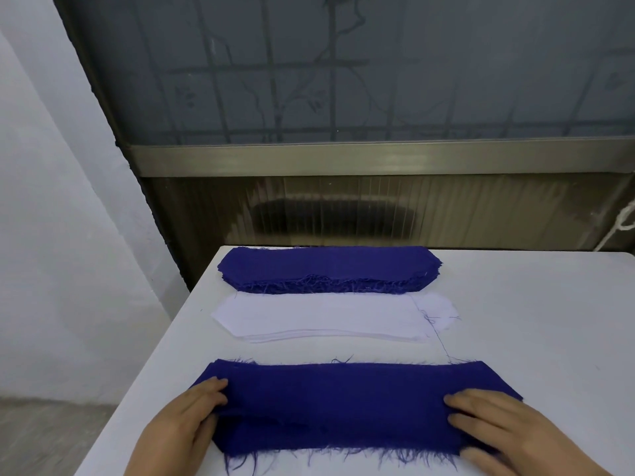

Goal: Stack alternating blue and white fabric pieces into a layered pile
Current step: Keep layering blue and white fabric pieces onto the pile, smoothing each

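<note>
The left hand (192, 412) and right hand (494, 429) lie flat, fingers straight, each grip pressing an end of the near blue piece (343, 407), probably squaring it. Beyond wait the white stack (319, 319) and blue stack (326, 267), far on the desk (532, 321).

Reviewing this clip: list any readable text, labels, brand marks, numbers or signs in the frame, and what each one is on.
None: no word, number, label or brand mark shows anywhere in the head view.
The near blue piece, the white stack and the far blue stack carry no tag or print.
The white table is unmarked.
The frosted window shows only a grid and a leafy pattern, no lettering.
</note>
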`<state>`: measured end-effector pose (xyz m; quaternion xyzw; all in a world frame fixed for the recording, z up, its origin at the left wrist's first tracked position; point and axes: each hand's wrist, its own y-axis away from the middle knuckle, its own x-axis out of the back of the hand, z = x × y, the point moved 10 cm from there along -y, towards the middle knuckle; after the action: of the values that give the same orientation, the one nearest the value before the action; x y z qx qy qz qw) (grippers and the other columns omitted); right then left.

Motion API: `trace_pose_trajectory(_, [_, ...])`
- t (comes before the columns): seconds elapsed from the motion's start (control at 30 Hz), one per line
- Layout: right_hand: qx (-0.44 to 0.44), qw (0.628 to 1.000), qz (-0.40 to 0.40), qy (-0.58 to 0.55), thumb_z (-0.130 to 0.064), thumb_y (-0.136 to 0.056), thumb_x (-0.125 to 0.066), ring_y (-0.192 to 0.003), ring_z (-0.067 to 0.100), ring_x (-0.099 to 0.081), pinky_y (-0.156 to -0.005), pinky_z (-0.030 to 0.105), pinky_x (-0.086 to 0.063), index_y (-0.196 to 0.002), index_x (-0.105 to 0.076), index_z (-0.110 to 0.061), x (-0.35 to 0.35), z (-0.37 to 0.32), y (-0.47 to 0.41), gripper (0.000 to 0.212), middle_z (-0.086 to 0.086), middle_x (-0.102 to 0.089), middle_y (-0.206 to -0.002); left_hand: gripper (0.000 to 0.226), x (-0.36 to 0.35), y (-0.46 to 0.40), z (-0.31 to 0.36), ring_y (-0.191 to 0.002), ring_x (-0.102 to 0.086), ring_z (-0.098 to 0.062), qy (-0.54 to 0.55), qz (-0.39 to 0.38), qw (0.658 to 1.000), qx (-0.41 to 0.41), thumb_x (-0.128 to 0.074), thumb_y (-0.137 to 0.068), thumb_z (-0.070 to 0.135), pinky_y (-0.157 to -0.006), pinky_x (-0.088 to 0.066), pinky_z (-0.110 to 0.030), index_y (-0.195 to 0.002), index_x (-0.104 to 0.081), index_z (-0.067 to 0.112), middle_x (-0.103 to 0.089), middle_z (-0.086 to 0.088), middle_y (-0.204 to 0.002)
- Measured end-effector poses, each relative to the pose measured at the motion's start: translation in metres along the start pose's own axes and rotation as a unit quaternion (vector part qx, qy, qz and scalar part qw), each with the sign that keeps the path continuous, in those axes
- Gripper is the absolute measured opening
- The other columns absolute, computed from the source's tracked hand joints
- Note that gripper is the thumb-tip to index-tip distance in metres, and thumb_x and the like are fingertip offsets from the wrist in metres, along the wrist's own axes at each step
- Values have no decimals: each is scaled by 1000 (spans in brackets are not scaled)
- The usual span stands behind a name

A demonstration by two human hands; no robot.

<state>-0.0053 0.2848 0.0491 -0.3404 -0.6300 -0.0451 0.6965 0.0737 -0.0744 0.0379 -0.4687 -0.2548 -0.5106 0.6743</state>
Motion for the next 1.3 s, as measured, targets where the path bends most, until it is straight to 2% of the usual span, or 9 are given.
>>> trace_pose_trajectory(0.2, [-78, 996, 21, -23, -42, -98, -38, -84, -2, -56, -78, 14, -43, -77, -73, -25, 5, 32, 5, 45, -12, -66, -90, 32, 7, 2, -20, -105, -47, 22, 10, 60, 997, 42, -40, -84, 46, -86, -33, 1, -78, -70, 38, -61, 39, -103])
trace_pose_trajectory(0.33, [-115, 992, -12, 39, -22, -73, -66, -64, 1, -46, -64, 18, -38, -63, -61, -26, 10, 56, 0, 12, -16, -56, -71, 26, 0, -12, -10, -83, -54, 7, -65, 39, 997, 22, -49, -73, 46, -66, -42, -9, -61, -64, 28, -62, 26, -89])
trace_pose_trajectory(0.4, [-126, 988, -75, 57, -19, -51, -73, -55, 2, -44, -57, 17, -36, -60, -54, -31, 4, 65, -7, 24, -20, -49, -63, 26, -2, -21, -10, -66, -54, -3, -84, 27, 996, 31, -50, -74, 42, -57, -46, -19, -58, -60, 24, -59, 22, -74])
trace_pose_trajectory(0.47, [-146, 980, -118, 65, -28, -58, -68, -60, -2, -45, -56, 12, -35, -65, -49, -36, 1, 70, -21, 22, -21, -48, -66, 21, -6, -35, -5, -59, -50, -9, -92, 18, 994, 48, -60, -77, 31, -51, -45, -25, -59, -56, 23, -53, 17, -66])
trace_pose_trajectory(0.67, [-177, 975, -126, -50, -34, -83, -54, -66, -6, -42, -60, 9, -33, -78, -42, -34, -33, 43, -57, 12, -21, -45, -73, 10, -55, -85, 54, -92, -50, -2, -51, 0, 999, 3, -57, -89, 37, -80, -44, -20, -91, -61, 29, -55, 20, -98])
trace_pose_trajectory(0.8, [-199, 977, -68, -15, -17, -57, -86, -51, 1, -42, -42, 16, -36, -68, -51, -29, -21, 56, -29, 39, -18, -48, -62, 43, -90, -84, 46, -120, -36, 0, -32, -30, 999, 19, -39, -94, 54, -103, -28, -15, -126, -53, 29, -43, 18, -130])
trace_pose_trajectory(0.93, [-200, 974, -88, 57, -12, -51, -87, -43, 6, -46, -35, 21, -34, -66, -52, -26, -6, 74, -22, 41, -15, -49, -57, 42, -101, -79, 37, -119, -34, 1, -36, -45, 998, 12, -36, -95, 54, -103, -26, -14, -127, -50, 31, -40, 20, -131])
trace_pose_trajectory(1.13, [-221, 971, -51, -72, -22, -93, -57, -77, -1, -53, -67, 12, -41, -90, -57, -29, -26, 83, -82, 7, -20, -53, -89, 31, -97, -104, 60, -116, -37, 2, -30, -31, 998, -36, -51, -92, 35, -98, -23, -7, -121, -56, 28, -44, 20, -126])
trace_pose_trajectory(1.3, [-222, 964, -77, -125, -31, -95, -54, -97, 3, -48, -87, 16, -40, -110, -59, -26, -70, 90, -127, 17, -15, -53, -105, 34, -109, -144, 77, -120, -39, -3, -6, -31, 999, -39, -49, -96, 33, -100, -25, -10, -127, -55, 22, -49, 13, -131])
